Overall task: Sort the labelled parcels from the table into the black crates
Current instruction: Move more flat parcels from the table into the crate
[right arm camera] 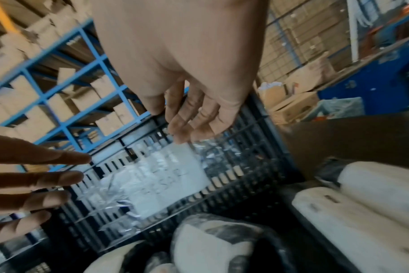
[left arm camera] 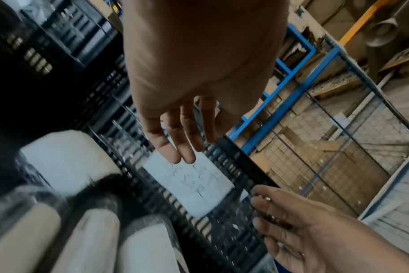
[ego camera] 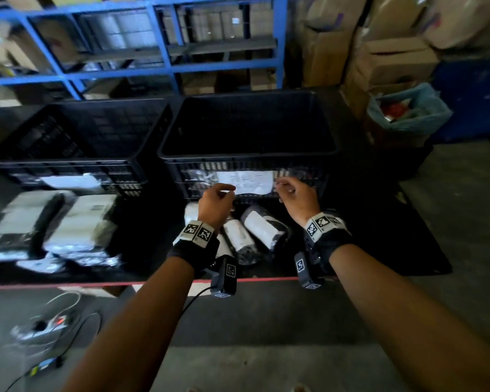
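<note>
Two black crates stand side by side on the black table (ego camera: 365, 236): the left crate (ego camera: 68, 162) and the right crate (ego camera: 246, 154). A white paper label (ego camera: 252, 182) (left arm camera: 192, 182) (right arm camera: 166, 177) in a clear plastic sleeve hangs on the right crate's front wall. My left hand (ego camera: 218, 198) (left arm camera: 175, 146) reaches its straight fingers to the label's left end. My right hand (ego camera: 294, 195) (right arm camera: 194, 125) touches the sleeve's right end with loosely bent fingers. Neither hand holds a parcel. Several rolled black parcels with white labels (ego camera: 262, 229) (left arm camera: 65, 160) (right arm camera: 374, 184) lie under my wrists.
A heap of white and silver parcels (ego camera: 77, 222) lies at the table's left. Blue shelving (ego camera: 164, 52) with cartons stands behind the crates. Cardboard boxes (ego camera: 393, 58) and a bin lined with a blue bag (ego camera: 408, 114) are at the right. Cables and a power strip (ego camera: 48, 326) lie on the floor.
</note>
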